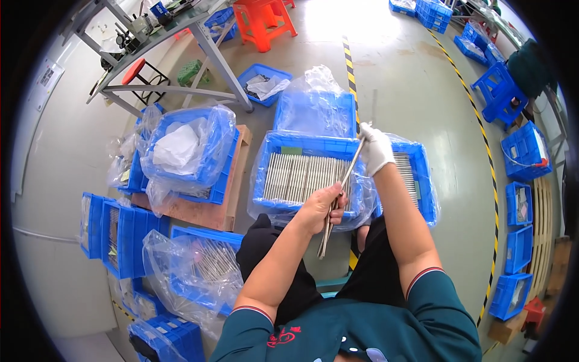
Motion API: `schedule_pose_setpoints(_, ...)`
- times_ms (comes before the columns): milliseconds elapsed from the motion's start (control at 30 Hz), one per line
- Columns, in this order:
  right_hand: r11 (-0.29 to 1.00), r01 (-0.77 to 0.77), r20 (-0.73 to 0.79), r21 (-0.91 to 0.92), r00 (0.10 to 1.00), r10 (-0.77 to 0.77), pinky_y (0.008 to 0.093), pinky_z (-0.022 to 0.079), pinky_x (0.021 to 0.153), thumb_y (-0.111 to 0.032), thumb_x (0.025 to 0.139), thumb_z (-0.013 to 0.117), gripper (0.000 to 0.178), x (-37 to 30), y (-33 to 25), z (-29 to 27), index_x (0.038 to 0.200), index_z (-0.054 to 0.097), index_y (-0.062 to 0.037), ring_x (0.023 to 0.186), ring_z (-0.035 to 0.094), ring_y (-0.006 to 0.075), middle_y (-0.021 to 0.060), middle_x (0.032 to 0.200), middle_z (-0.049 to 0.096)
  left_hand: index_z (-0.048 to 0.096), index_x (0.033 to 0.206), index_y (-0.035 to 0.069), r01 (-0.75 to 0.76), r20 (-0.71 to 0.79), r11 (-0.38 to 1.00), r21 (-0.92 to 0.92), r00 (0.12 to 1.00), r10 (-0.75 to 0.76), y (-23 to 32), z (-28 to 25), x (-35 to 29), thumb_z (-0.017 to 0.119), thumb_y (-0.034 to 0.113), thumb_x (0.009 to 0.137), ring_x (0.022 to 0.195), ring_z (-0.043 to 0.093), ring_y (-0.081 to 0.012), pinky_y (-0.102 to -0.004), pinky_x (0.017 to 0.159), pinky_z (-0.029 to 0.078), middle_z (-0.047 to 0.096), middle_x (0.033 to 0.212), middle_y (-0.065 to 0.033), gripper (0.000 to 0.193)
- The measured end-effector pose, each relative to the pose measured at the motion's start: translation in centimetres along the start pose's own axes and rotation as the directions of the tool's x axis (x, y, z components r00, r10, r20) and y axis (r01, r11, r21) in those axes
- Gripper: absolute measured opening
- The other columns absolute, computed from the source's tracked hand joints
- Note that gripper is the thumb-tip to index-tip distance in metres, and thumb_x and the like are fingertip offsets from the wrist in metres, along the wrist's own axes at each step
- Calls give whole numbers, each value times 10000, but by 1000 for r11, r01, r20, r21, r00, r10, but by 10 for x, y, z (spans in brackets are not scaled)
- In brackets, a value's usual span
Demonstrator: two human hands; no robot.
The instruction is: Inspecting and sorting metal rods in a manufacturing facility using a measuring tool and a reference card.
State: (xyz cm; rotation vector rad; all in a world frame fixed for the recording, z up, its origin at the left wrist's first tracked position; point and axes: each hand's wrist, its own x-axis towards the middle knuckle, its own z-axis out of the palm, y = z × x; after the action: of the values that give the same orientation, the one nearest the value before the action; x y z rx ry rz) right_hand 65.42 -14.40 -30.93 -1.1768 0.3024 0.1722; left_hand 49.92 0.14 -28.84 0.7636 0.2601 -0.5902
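My bare left hand (322, 210) is closed round a few thin metal rods (326, 236), whose lower ends stick out below my fist, over my lap. One rod slants up from it to my right hand (377, 149), which wears a white glove and has its fingers closed on that rod. Above the glove a rod end is smeared by motion. Beneath my hands stands a blue crate (309, 145) lined with clear plastic. Metal rods (295, 178) lie in it side by side in tight rows. Partly behind my right forearm, a second blue crate (427, 202) holds similar rods.
Another plastic-covered blue crate (345, 114) stands beyond. To the left, a bagged blue crate (205, 163) rests on a wooden pallet (232, 199); a crate of loose rods (208, 259) sits near my left knee. A grey-legged workbench (208, 54) and red stool (262, 24) are farther off.
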Motion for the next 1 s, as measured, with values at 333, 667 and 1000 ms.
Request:
schedule_pose_setpoints(333, 894, -306, 319, -326, 855, 409, 191, 252, 360, -339, 862, 609, 282, -73, -21, 20, 704, 562, -110, 388, 372, 44, -36, 525, 451, 552, 729, 42, -206, 20, 950, -236, 976, 217, 19, -23, 2, 502, 436, 905, 919, 629, -359, -518, 820, 518, 621, 883, -130, 435)
schedule_pose_setpoints(667, 677, 219, 452, -702, 872, 187, 241, 463, 582, -378, 837, 607, 362, -90, -12, 41, 823, 659, -20, 606, 579, 88, 18, 643, 636, 545, 779, 77, -152, 99, 981, -123, 981, 165, 19, -25, -3, 501, 468, 906, 627, 454, -118, -260, 562, 414, 495, 824, -16, 413)
schedule_pose_setpoints(1000, 253, 780, 771, -572, 617, -158, 364, 460, 621, -274, 933, 416, 297, -77, 27, 17, 1005, 580, -37, 719, 602, 276, 113, 757, 621, 543, 822, 59, -474, -325, 861, -182, 856, 403, 33, -45, 0, 624, 446, 837, 493, 421, -111, -263, 449, 369, 465, 660, 4, 395)
